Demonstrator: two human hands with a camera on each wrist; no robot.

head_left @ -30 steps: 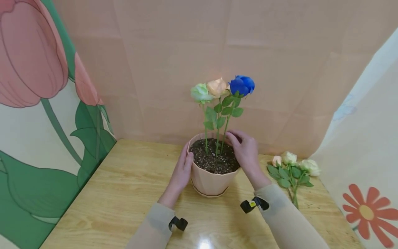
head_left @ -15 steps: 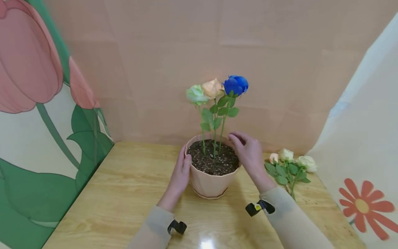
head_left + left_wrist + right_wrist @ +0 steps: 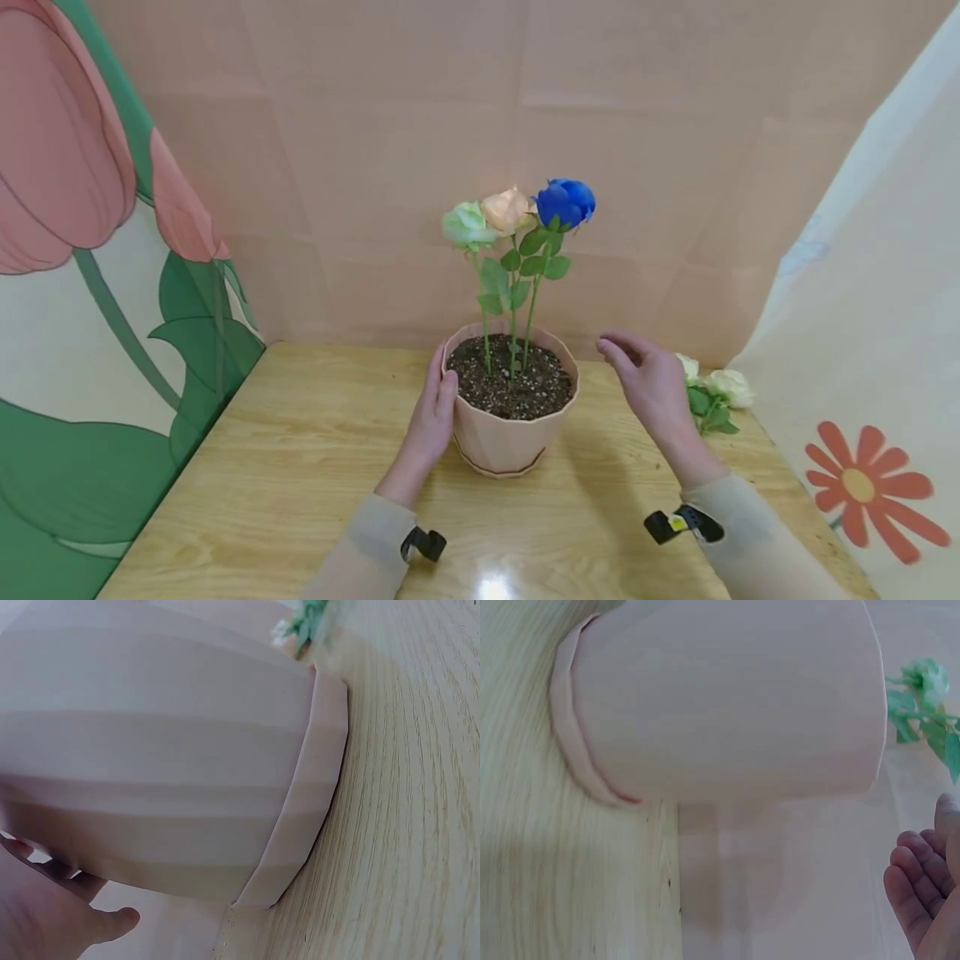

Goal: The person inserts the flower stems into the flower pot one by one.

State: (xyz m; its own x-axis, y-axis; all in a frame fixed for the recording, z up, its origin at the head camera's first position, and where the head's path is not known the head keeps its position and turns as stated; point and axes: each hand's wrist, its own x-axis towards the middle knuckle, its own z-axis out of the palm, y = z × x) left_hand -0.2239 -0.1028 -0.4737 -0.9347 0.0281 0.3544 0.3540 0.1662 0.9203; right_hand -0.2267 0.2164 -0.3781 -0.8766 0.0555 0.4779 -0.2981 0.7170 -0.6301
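Standing upright at frame centre, the flowerpot (image 3: 504,442) carries three near-vertical roses (image 3: 507,209) pointing upward, the blue rose (image 3: 566,204) leaning right. The left hand (image 3: 430,412), mostly straightened, supports the flowerpot's left side; the right hand (image 3: 651,382), loosely curled, holding nothing, hangs right of it.

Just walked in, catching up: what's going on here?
A person's left hand rests against a pink flowerpot. A green rose, a peach rose and a blue rose stand in its soil. The right hand is apart from the pot, holding nothing visible. Pale roses lie on the table at right.
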